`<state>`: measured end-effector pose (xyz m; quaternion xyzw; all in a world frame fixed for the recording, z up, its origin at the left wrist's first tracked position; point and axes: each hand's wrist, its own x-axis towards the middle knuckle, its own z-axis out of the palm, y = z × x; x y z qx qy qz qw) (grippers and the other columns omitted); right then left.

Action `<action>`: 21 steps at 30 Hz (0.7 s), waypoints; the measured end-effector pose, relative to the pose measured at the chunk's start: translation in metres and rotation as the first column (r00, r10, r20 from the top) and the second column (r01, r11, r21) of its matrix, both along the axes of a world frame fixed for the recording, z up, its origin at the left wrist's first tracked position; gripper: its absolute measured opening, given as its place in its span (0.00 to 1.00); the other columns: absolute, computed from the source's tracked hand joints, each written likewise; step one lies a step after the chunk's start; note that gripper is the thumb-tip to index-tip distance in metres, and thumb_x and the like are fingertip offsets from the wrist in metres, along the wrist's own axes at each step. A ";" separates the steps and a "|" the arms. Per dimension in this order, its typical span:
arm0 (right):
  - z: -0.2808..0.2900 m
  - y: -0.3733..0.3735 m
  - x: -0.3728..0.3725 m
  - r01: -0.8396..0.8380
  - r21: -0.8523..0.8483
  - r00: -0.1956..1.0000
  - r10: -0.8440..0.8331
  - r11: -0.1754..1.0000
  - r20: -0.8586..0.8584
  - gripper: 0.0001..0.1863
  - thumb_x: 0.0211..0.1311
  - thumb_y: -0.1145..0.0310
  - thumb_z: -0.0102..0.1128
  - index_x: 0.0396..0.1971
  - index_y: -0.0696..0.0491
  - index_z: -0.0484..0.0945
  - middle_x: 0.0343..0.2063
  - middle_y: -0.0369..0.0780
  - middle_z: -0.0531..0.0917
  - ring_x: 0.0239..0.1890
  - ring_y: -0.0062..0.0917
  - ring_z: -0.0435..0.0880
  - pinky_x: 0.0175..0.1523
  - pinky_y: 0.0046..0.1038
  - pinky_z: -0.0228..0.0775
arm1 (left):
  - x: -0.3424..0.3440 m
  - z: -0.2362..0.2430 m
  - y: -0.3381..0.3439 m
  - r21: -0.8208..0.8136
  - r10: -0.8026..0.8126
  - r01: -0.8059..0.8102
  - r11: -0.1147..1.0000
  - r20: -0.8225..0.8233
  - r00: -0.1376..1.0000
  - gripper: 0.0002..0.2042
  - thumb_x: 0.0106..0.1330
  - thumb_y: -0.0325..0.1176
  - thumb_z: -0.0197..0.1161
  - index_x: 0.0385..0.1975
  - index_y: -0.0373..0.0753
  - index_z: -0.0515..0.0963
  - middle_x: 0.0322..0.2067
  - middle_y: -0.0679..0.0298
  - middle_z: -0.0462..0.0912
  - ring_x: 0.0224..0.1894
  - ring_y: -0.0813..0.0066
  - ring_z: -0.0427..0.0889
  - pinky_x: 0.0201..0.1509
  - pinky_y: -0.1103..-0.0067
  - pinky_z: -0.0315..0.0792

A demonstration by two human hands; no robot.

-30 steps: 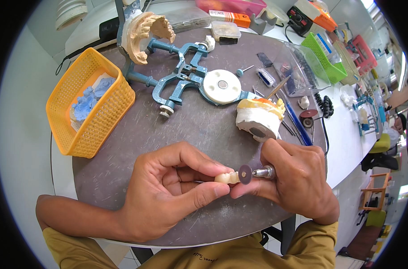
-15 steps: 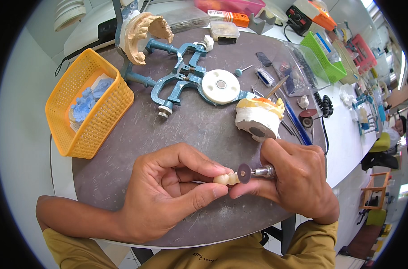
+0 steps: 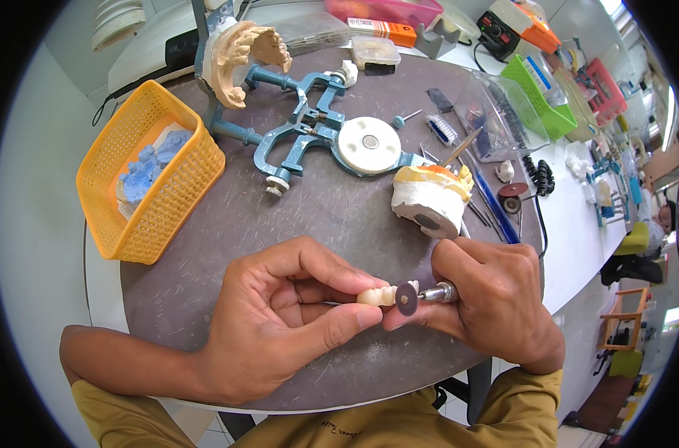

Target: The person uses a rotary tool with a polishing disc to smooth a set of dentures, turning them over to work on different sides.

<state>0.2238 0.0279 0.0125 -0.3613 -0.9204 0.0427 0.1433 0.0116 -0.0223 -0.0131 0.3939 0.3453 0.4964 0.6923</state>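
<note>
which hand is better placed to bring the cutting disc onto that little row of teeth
Right. The right hand holds the rotary tool, its disc beside the tooth piece pinched in the left hand.

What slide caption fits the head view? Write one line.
Left hand pinches small cream tooth-shaped piece; right hand holds dark disc rotary tool.

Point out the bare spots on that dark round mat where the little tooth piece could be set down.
The widest bare patch of the dark mat lies between the orange basket, the blue articulator and the left hand. A thinner strip runs along the mat's near edge below both hands. It is crowded to the right: the plaster model, loose hand tools and clear box.
</note>
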 end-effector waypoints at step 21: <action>0.001 0.000 0.000 0.027 0.021 1.000 -0.027 0.999 -0.002 0.32 0.44 0.37 0.64 0.16 0.53 0.65 0.10 0.36 0.70 0.10 0.26 0.74 0.15 0.25 0.64 | 0.001 0.001 0.001 0.022 0.000 0.000 1.000 -0.004 1.000 0.11 0.56 0.15 0.63 0.36 0.34 0.71 0.38 0.56 0.78 0.43 0.75 0.81 0.51 0.79 0.76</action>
